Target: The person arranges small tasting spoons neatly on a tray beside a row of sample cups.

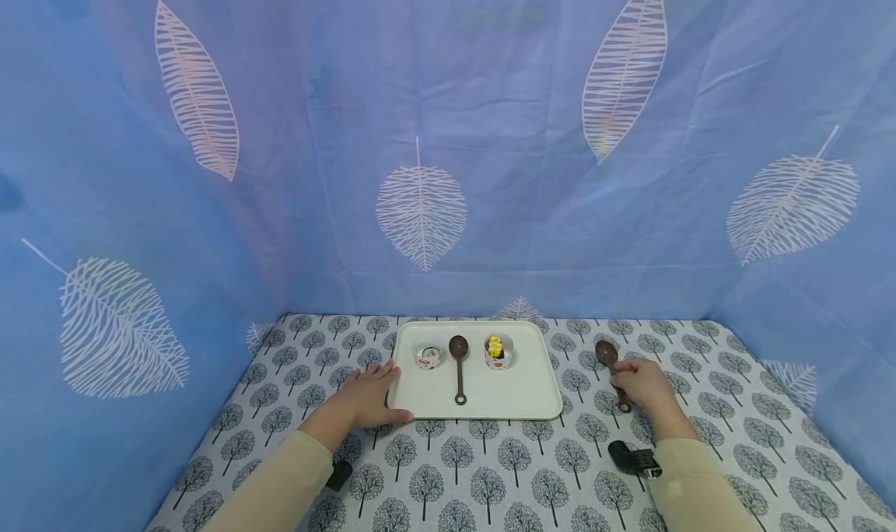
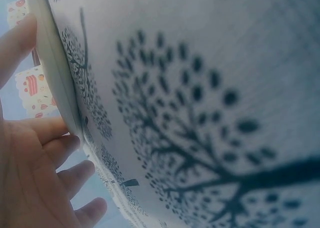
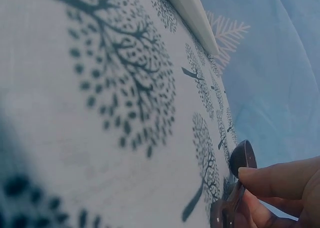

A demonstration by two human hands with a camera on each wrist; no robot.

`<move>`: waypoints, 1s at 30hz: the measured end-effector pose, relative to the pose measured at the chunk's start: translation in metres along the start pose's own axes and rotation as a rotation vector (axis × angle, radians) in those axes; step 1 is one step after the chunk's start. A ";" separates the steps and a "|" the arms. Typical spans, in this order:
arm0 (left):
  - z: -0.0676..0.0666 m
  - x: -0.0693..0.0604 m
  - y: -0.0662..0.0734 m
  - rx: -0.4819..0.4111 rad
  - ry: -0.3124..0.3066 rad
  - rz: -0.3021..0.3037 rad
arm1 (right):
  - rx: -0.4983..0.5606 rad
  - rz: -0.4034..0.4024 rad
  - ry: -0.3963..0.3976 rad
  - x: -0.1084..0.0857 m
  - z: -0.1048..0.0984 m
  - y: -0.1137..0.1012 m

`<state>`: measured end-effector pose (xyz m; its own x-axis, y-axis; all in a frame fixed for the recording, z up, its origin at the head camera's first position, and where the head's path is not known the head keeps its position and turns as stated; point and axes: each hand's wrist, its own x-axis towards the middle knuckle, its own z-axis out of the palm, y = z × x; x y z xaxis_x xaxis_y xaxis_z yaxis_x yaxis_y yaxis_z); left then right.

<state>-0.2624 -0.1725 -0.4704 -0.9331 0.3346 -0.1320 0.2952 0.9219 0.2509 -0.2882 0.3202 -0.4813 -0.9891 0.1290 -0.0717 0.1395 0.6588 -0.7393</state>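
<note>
A cream tray lies on the table with two printed paper cups and a brown spoon on it. The left cup shows something pale and green inside; the right cup holds a yellow and dark piece. My left hand touches the tray's left side, fingers spread and thumb at the near corner. Right of the tray, my right hand pinches the handle of a second brown spoon. In the right wrist view, thumb and fingers meet on that spoon.
A tree-print cloth covers the table. Blue leaf-print curtains stand behind and at both sides. A black wrist device sits at the right wrist, and another dark device at the left.
</note>
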 end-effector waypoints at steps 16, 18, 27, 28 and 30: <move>-0.003 -0.002 0.002 -0.009 -0.004 0.005 | 0.046 0.009 -0.025 -0.004 0.000 -0.003; -0.002 -0.002 0.001 -0.007 -0.005 0.005 | 0.047 0.005 -0.026 -0.005 0.001 -0.003; -0.002 -0.001 0.000 -0.016 -0.007 0.009 | 0.135 0.031 -0.047 -0.009 0.004 -0.002; -0.002 -0.001 0.000 -0.014 -0.008 0.008 | 0.134 0.030 -0.046 -0.010 0.004 -0.002; -0.003 -0.001 0.000 -0.014 -0.006 0.012 | 0.132 0.026 -0.049 -0.010 0.003 -0.002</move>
<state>-0.2622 -0.1736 -0.4677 -0.9283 0.3465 -0.1351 0.3030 0.9153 0.2655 -0.2785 0.3150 -0.4812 -0.9868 0.1062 -0.1222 0.1607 0.5521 -0.8181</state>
